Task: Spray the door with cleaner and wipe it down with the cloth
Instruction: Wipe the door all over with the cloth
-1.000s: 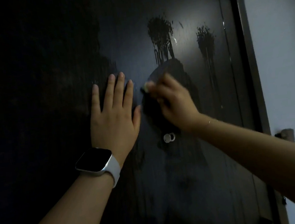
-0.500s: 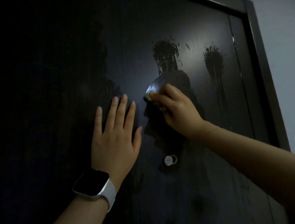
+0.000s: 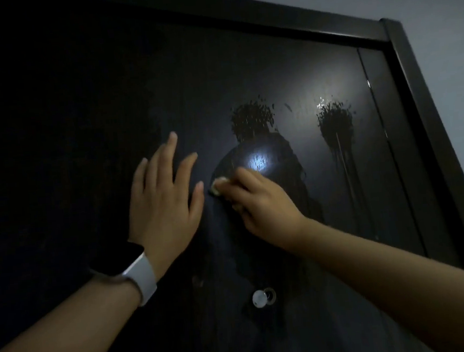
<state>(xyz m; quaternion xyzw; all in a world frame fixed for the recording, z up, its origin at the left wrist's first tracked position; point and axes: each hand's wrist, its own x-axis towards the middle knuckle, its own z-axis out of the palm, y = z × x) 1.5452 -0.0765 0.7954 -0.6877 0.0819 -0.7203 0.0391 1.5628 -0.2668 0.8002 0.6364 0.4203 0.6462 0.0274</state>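
The left hand, a white-strapped watch at its wrist, lay flat against the dark, glossy door, fingers straight and spread. Just right of its thumb, the right hand pressed a small pale cloth to the door, its curled fingers pinching the wad, which peeked out beyond the fingertips. Above the cloth a smeared wet arc caught a bright glare. Further right of the cloth, two speckled spray patches ran down in thin streaks. Below the cloth sat a small round peephole cover.
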